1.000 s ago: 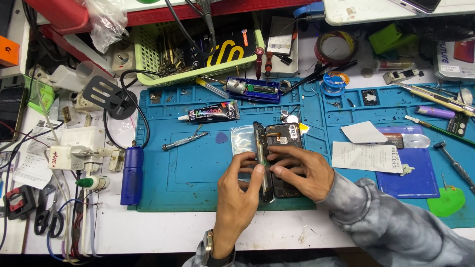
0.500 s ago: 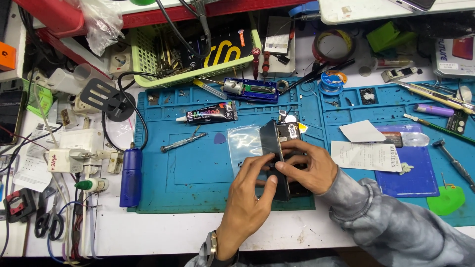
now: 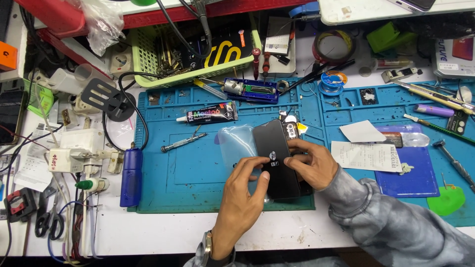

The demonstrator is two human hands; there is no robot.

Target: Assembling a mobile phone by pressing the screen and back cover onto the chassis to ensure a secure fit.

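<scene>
The white counter (image 3: 163, 237) carries a big blue work mat (image 3: 198, 168), and everything else is placed here relative to that mat. Near the mat's middle, toward its front edge, lies a black phone back cover (image 3: 277, 158), slanted and glossy side up, apparently over the phone body, whose camera end (image 3: 291, 129) peeks out at the far edge. The left hand (image 3: 245, 190) reaches in from the mat's front edge, its fingers narrowed onto the cover's left edge, thumb on the face. The right hand (image 3: 311, 163) holds the right edge with curled fingers, so the cover is pinched between both hands and held square, likely to line it up. A clear film (image 3: 236, 143) lies just left of the cover. On the mat's far left part sit a black glue tube (image 3: 208, 113) and a small screwdriver (image 3: 183, 142), within easy reach. A green basket (image 3: 193, 49) stands beyond the mat's far edge.
</scene>
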